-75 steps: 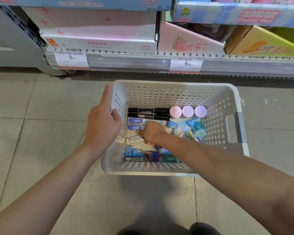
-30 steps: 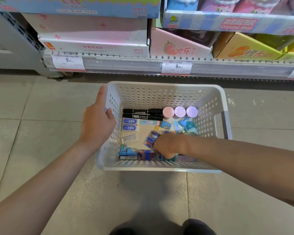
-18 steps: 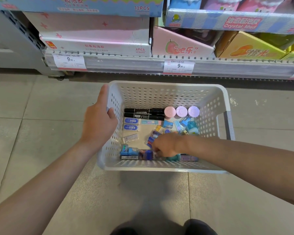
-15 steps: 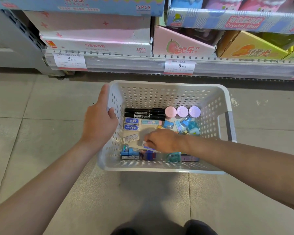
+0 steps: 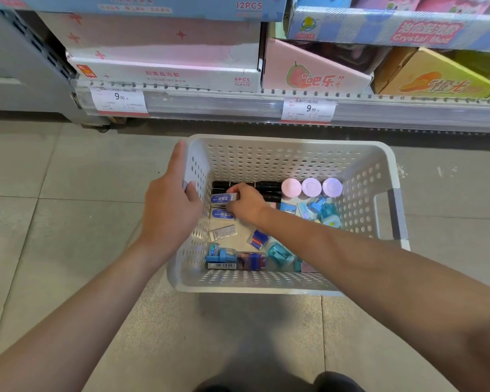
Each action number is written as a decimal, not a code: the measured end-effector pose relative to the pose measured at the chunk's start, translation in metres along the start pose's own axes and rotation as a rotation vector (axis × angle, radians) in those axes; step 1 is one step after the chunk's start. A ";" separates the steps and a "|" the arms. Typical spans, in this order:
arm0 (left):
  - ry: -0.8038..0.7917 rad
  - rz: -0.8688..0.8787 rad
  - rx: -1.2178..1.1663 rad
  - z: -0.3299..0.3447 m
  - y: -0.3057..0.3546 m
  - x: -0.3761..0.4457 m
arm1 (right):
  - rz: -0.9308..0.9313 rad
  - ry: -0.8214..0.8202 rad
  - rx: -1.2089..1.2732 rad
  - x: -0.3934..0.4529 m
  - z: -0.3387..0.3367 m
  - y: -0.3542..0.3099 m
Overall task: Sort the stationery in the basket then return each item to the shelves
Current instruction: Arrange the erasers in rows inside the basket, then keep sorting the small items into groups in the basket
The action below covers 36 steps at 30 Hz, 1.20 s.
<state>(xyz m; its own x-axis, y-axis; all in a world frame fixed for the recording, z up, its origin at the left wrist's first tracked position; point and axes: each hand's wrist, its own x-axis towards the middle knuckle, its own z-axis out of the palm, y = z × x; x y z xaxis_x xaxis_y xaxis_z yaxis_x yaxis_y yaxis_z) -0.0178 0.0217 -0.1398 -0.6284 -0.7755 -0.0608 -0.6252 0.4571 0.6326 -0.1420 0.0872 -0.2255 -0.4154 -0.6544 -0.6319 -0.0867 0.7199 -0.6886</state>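
Note:
A white perforated basket [image 5: 289, 159] sits on the floor and holds small stationery. My left hand [image 5: 171, 210] grips its left rim. My right hand [image 5: 248, 205] is inside the basket at the far left and pinches a white eraser with a blue label [image 5: 222, 198]. A second such eraser [image 5: 222, 215] lies just below it, and a third white one [image 5: 223, 232] nearer me. Black markers [image 5: 268, 190] lie along the far wall beside three round pink and lilac lids [image 5: 311, 187]. Blue sharpeners and small packets [image 5: 235, 257] line the near wall.
A shop shelf [image 5: 238, 104] with price tags [image 5: 119, 101] runs across the back, stacked with pink, blue and yellow display boxes [image 5: 164, 55]. Grey floor tiles [image 5: 54, 210] surround the basket. The basket's grey right handle [image 5: 396, 213] faces right. My shoes [image 5: 334, 383] show at the bottom.
My right hand has moved from the near middle of the basket to the far left and has taken hold of the top eraser. The left hand has stayed on the rim.

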 end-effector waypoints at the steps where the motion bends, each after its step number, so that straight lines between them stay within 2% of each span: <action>1: -0.001 -0.005 0.000 0.000 0.000 0.000 | -0.032 0.002 -0.061 0.001 0.000 0.000; 7: 0.001 -0.008 0.002 -0.001 0.001 0.000 | -0.288 0.212 -0.639 0.000 0.001 0.009; 14: 0.008 -0.022 0.013 0.000 0.001 0.000 | -0.314 0.193 -0.629 -0.002 0.004 0.014; 19: 0.014 -0.017 0.014 0.000 0.005 -0.001 | -0.368 0.071 -0.652 -0.017 -0.025 0.007; 22: 0.007 -0.022 0.005 0.000 0.005 -0.001 | -0.366 -0.225 -0.715 -0.031 -0.065 -0.002; 24: -0.003 -0.026 -0.008 0.000 0.005 -0.001 | -0.296 -0.414 -0.890 -0.041 -0.088 -0.003; 26: -0.014 -0.027 -0.018 0.000 0.005 -0.001 | -0.200 -0.515 -1.073 -0.049 -0.103 0.003; 28: -0.018 -0.022 -0.019 0.000 0.004 -0.001 | -0.149 -0.541 -1.263 -0.057 -0.109 0.014; 31: -0.003 -0.022 -0.014 -0.001 0.003 -0.001 | -0.177 -0.489 -1.484 -0.063 -0.108 0.032; 36: 0.003 -0.011 -0.012 -0.001 0.005 -0.001 | -0.197 -0.478 -1.605 -0.064 -0.110 0.035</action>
<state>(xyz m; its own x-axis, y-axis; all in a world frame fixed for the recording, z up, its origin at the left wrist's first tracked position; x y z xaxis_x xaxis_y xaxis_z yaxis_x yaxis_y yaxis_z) -0.0198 0.0248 -0.1359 -0.6201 -0.7818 -0.0655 -0.6264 0.4431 0.6414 -0.2179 0.1797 -0.1706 -0.0208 -0.5466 -0.8371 -0.9937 -0.0807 0.0774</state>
